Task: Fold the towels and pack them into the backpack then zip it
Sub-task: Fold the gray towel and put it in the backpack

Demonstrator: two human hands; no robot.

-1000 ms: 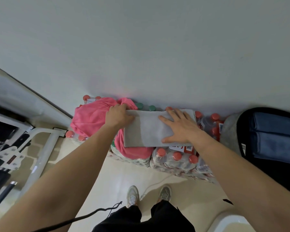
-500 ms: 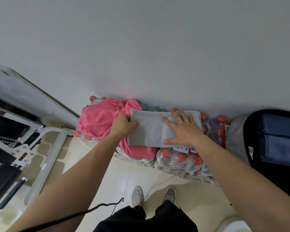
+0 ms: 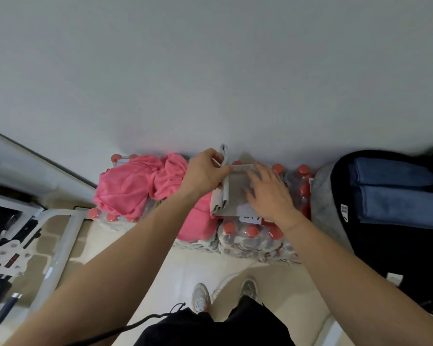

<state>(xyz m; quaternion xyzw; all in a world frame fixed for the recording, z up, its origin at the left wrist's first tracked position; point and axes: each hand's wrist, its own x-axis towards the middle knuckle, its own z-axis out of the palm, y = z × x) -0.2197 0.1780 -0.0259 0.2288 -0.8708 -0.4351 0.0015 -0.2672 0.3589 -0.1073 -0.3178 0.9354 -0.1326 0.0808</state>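
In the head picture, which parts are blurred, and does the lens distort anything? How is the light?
Head view: the right hand is smeared by motion blur, while the left hand looks sharper. Head view: the wide-angle lens enlarges the forearms near the lower edge. Head view: the light is soft and even, with a faint shadow on the wall behind the grey towel.

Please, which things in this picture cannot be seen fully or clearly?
All in the head view:
Backpack: cut off by the right edge; no zip can be seen.
Grey towel: its right part is under the right grip, which is motion-blurred.
White label on the bottle pack: too small to read, partly behind the right wrist.
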